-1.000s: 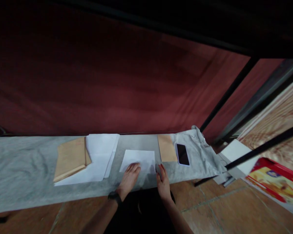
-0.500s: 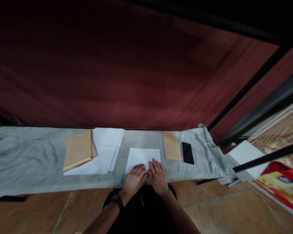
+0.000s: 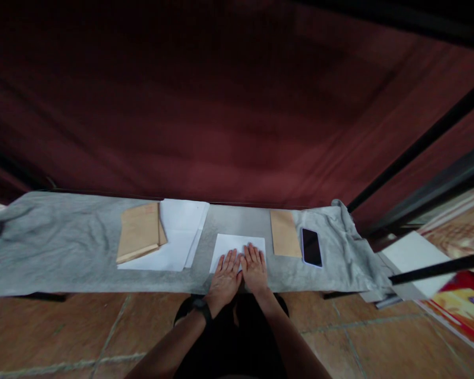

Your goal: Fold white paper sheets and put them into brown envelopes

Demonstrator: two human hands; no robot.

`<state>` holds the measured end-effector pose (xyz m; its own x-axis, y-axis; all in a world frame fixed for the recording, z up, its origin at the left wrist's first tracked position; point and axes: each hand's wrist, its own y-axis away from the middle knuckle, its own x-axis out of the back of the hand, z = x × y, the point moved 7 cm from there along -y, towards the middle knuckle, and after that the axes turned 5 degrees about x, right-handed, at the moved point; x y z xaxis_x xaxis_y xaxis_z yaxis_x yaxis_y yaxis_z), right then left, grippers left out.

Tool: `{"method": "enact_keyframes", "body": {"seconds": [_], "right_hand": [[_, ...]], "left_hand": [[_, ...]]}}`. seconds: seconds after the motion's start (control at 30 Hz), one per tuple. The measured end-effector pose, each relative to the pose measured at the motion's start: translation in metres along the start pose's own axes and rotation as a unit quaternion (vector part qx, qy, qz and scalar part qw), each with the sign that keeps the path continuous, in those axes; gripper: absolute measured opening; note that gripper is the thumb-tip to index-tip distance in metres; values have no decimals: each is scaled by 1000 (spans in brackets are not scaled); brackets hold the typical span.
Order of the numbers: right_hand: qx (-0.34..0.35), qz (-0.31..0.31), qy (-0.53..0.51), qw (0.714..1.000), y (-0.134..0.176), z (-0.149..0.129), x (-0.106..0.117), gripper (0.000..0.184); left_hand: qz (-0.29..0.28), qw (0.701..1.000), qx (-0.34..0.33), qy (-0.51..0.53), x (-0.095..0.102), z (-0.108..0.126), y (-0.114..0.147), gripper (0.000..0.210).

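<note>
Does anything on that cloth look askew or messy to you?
Slightly: the brown paper stack sits crooked over uneven white sheets, and the grey cloth is wrinkled at both ends. Nothing looks spilled.

The cloth (image 3: 63,242) runs left to right before the wall panel (image 3: 221,131), above the tiled floor (image 3: 82,331). Midway along it lies a sheet (image 3: 225,242), both hands on its near part — left hand (image 3: 226,279) and right hand (image 3: 255,268) side by side. To the left, a stack of envelopes (image 3: 140,229) rests partly on loose papers (image 3: 179,226), which reach out to its right. Right of the sheet lies a single envelope (image 3: 285,234) — the phone (image 3: 312,247) just beside it, farther right. Beyond the cloth's right end sits a box (image 3: 470,310).
</note>
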<state>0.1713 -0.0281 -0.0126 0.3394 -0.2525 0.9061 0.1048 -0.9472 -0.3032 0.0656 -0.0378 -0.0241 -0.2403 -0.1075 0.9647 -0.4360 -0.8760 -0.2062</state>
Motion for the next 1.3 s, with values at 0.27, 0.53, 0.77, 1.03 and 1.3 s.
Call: {"method": "enact_keyframes", "body": {"seconds": [0.27,0.53,0.77,1.03,1.3], "right_hand": [[2,-24,30,999,7,6,-4,52],[-4,4,28,1000,3,15,-5,50],[-33,26,60,997,-1,27,-2,50],[-129,37,54,990,-17,33,0,53],[-65,-11,19,998,-17,18,-1,48]], "left_hand": [[-5,999,14,50,21,-1,-40,51],[-13,999,-16,41,8,-7,-50,52],[3,1000,-14,28,11,-5,-50,53],[7,999,-24,-28,6,-7,-50,53],[15,998,-45,-31,-9,-13,-50,55]]}}
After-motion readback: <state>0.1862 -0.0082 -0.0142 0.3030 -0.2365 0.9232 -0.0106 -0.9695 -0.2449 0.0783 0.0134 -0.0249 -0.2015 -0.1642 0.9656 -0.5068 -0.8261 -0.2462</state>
